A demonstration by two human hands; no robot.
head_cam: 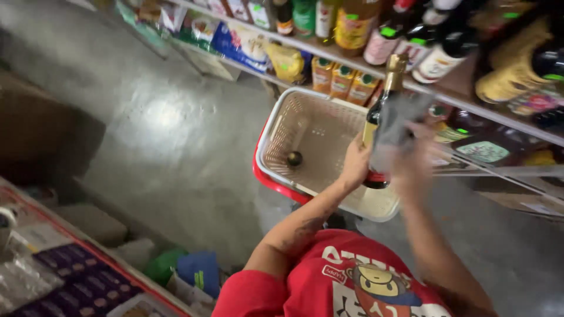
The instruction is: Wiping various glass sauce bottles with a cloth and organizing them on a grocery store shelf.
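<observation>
A dark glass bottle (376,120) with a gold cap and a pale label stands upright in the air over a basket. My left hand (354,165) grips it low on its body. My right hand (413,157), blurred by motion, presses a grey cloth (398,120) against the bottle's right side. Below both hands sits a cream plastic basket (282,126) with a red base. A small dark round object (294,158) lies on the basket's floor.
Shelves (470,105) packed with bottles, cartons and packets run across the top and right. Grey concrete floor (170,135) spreads to the left. A counter (70,276) with packets lies at the bottom left, with green and blue bags (188,270) beside it.
</observation>
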